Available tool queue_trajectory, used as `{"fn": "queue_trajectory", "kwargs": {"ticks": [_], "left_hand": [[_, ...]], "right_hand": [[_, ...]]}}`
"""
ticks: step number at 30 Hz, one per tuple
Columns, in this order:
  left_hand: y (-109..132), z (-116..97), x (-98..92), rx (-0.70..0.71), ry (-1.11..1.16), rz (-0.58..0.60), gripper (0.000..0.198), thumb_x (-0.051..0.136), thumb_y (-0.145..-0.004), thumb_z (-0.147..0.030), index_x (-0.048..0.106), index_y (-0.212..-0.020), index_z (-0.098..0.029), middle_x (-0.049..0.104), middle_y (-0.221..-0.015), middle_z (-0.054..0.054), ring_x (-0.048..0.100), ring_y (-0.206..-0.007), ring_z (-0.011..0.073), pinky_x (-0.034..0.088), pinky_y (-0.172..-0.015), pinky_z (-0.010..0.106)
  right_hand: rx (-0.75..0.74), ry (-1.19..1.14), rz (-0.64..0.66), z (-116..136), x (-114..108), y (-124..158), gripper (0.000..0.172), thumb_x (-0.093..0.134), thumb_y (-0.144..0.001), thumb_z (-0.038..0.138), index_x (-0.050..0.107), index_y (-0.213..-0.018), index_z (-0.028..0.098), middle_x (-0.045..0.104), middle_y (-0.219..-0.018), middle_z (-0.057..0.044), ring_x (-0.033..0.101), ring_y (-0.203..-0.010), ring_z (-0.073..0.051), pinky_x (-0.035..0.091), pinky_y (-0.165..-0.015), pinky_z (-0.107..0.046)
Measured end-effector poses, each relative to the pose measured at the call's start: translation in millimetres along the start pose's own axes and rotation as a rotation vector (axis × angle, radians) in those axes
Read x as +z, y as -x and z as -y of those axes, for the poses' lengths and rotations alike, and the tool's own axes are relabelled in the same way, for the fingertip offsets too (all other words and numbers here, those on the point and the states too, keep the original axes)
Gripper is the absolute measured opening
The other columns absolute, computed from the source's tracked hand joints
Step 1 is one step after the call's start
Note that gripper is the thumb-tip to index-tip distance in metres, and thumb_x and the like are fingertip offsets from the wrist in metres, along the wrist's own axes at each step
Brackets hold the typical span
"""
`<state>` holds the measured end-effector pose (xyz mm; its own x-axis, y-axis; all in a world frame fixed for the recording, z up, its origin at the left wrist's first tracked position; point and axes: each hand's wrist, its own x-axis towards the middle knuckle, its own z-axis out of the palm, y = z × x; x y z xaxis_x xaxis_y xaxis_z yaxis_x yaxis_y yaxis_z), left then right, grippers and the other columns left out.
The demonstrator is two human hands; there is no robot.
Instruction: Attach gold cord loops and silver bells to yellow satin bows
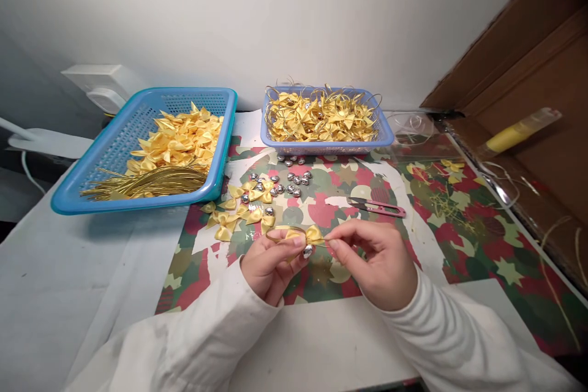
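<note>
My left hand (273,263) pinches a yellow ribbon bow (315,234) over the front of the mat. A silver jingle bell (308,251) hangs at the bow's lower side, by the left fingertips. A gold cord (278,230) loops out to the left above that hand. Between thumb and index finger, my right hand (379,260) grips the cord's end just right of the bow. Beyond the hands lie loose yellow bows (225,220) and several silver bells (296,179). A pair of pink-handled thread snips (377,206) rests beyond the right hand.
A blue basket (68,196) at left holds yellow bows and gold cords. Another basket (326,147) at the back contains corded bows. Cord scraps (443,208) litter the patterned mat (482,257) at right. A cardboard box (528,49) and a yellow-filled tube (521,131) stand there.
</note>
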<state>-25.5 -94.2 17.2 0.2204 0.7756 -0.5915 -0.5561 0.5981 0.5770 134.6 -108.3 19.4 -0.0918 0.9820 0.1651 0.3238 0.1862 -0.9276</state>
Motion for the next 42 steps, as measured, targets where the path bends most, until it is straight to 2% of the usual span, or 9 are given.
{"fn": "queue_trajectory", "kwargs": {"ticks": [6, 13, 25, 34, 39, 42], "left_hand": [[1, 1, 0.1, 0.026, -0.004, 0.015, 0.025, 0.085, -0.048, -0.016, 0.061, -0.055, -0.013, 0.058, -0.054, -0.002, 0.056, -0.054, 0.0080, 0.049, -0.052, 0.016], [0, 3, -1.4, 0.041, 0.034, 0.025, 0.026, 0.088, -0.044, -0.019, 0.066, -0.056, -0.011, 0.061, -0.055, -0.001, 0.059, -0.055, 0.0083, 0.050, -0.052, 0.015], [-1, 3, -2.0, 0.028, 0.029, 0.027, 0.028, 0.090, -0.043, -0.019, 0.067, -0.057, -0.011, 0.063, -0.053, -0.002, 0.060, -0.055, 0.0077, 0.051, -0.054, 0.013], [-4, 7, -5.2, 0.037, -0.018, 0.045, 0.030, 0.089, -0.044, -0.023, 0.065, -0.057, -0.011, 0.066, -0.056, 0.000, 0.060, -0.056, 0.0078, 0.051, -0.054, 0.013], [-3, 5, -1.9, 0.090, -0.023, 0.021, 0.030, 0.089, -0.044, -0.022, 0.064, -0.057, -0.011, 0.064, -0.055, -0.001, 0.059, -0.055, 0.0073, 0.050, -0.054, 0.014], [-4, 4, -2.3, 0.154, -0.029, -0.027, 0.029, 0.088, -0.044, -0.022, 0.063, -0.055, -0.012, 0.063, -0.053, -0.003, 0.058, -0.053, 0.0066, 0.049, -0.053, 0.014]], "right_hand": [[0.144, -0.207, 0.036, -8, 4, -1, 0.007, 0.061, -0.076, 0.019, 0.065, -0.074, 0.015, 0.060, -0.054, 0.001, 0.055, -0.045, -0.010, 0.047, -0.042, -0.018], [0.273, -0.398, 0.060, -12, 8, -4, 0.012, 0.067, -0.071, 0.026, 0.064, -0.070, 0.014, 0.058, -0.050, 0.002, 0.055, -0.042, -0.009, 0.049, -0.041, -0.019], [0.442, -0.560, 0.087, -11, 6, -9, 0.016, 0.074, -0.061, 0.025, 0.063, -0.066, 0.014, 0.057, -0.045, 0.004, 0.052, -0.039, -0.006, 0.046, -0.040, -0.017], [0.444, -0.570, 0.126, -13, 9, -6, 0.021, 0.076, -0.063, 0.031, 0.063, -0.068, 0.014, 0.057, -0.047, 0.003, 0.052, -0.040, -0.007, 0.048, -0.042, -0.019], [0.375, -0.446, 0.073, -11, 10, -2, 0.016, 0.070, -0.071, 0.031, 0.064, -0.074, 0.017, 0.064, -0.059, 0.000, 0.062, -0.053, -0.012, 0.054, -0.053, -0.024], [0.358, -0.308, 0.112, -8, 6, -2, 0.011, 0.066, -0.074, 0.028, 0.064, -0.075, 0.017, 0.066, -0.063, -0.002, 0.065, -0.060, -0.014, 0.053, -0.056, -0.024]]}}
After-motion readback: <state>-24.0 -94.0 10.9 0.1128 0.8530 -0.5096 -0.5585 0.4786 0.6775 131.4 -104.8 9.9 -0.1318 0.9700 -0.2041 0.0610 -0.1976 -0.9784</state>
